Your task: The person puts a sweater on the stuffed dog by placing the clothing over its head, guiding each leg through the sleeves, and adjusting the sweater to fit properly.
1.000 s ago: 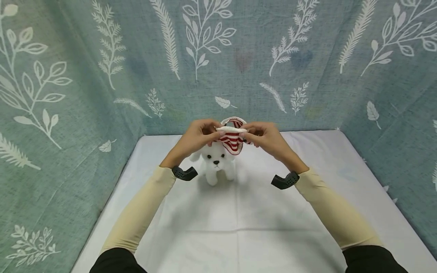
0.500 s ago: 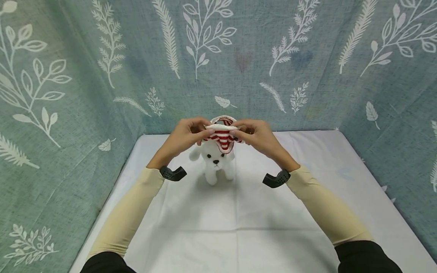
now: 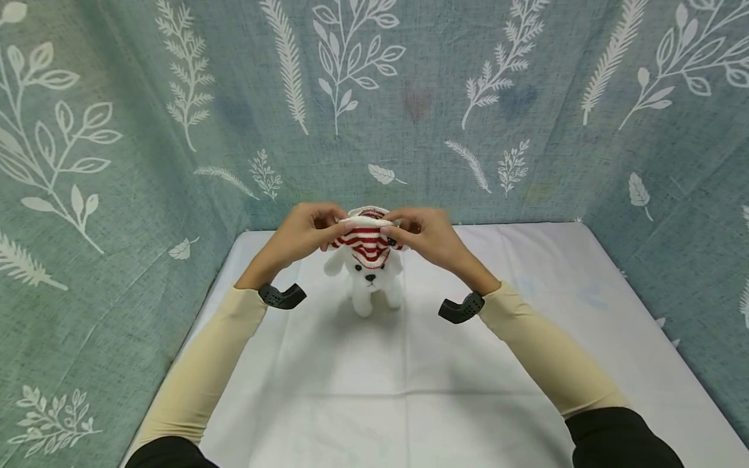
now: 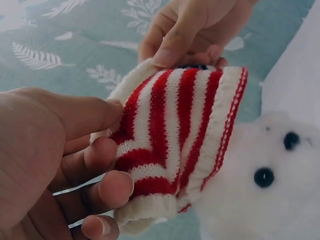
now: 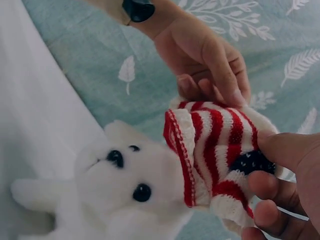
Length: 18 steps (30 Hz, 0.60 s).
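A small knitted sweater (image 3: 367, 242) with red and white stripes hangs over the head of a white plush dog (image 3: 371, 286). My left hand (image 3: 310, 233) pinches the sweater's white band on one side, and my right hand (image 3: 424, 235) pinches it on the other. In the left wrist view the ribbed hem of the sweater (image 4: 170, 120) lies right at the top of the dog's head (image 4: 250, 190). A dark blue patch (image 5: 251, 163) shows beside my right fingers in the right wrist view. The dog stands upright, its face toward me.
A white cloth (image 3: 363, 416) covers the table under the dog. Green fabric (image 3: 380, 78) with white leaf prints hangs behind and at both sides, close behind the hands. Each wrist wears a black device (image 3: 282, 296).
Both hands have moved left with the sweater, from beside the dog's head to over it. The sweater's hem has come down to the dog's eyes in the head view. The dog stays put.
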Each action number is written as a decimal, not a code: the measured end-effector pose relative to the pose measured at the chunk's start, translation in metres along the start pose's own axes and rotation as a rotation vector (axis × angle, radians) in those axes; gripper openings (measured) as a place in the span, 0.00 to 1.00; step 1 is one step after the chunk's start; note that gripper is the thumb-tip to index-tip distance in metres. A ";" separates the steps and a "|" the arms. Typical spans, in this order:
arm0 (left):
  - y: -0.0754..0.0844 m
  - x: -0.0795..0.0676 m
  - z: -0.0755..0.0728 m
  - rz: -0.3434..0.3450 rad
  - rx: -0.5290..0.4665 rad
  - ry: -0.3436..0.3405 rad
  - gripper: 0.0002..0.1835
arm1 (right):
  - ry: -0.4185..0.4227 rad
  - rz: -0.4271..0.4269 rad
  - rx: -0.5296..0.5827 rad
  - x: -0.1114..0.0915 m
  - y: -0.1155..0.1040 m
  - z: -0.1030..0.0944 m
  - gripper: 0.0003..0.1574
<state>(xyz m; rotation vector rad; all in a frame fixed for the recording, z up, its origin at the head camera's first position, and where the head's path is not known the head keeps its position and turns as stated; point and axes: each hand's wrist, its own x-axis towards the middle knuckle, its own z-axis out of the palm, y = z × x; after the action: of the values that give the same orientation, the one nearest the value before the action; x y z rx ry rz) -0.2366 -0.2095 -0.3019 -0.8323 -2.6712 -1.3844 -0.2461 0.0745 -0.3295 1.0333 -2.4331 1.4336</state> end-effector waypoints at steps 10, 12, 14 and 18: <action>-0.006 -0.002 -0.004 -0.021 0.111 -0.063 0.14 | 0.016 -0.070 -0.116 0.003 0.002 0.013 0.13; -0.004 -0.002 -0.006 -0.015 0.104 -0.059 0.14 | 0.016 -0.078 -0.112 0.003 0.002 0.014 0.13; -0.003 -0.002 -0.008 -0.004 0.111 -0.050 0.15 | 0.017 -0.083 -0.108 0.003 0.001 0.015 0.13; -0.009 0.000 -0.006 0.030 0.180 -0.064 0.18 | 0.026 -0.082 -0.127 0.003 0.001 0.018 0.13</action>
<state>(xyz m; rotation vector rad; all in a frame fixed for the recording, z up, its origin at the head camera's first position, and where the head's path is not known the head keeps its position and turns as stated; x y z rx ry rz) -0.2423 -0.2177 -0.3048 -0.9078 -2.7657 -1.1089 -0.2454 0.0585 -0.3388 1.0657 -2.3985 1.2421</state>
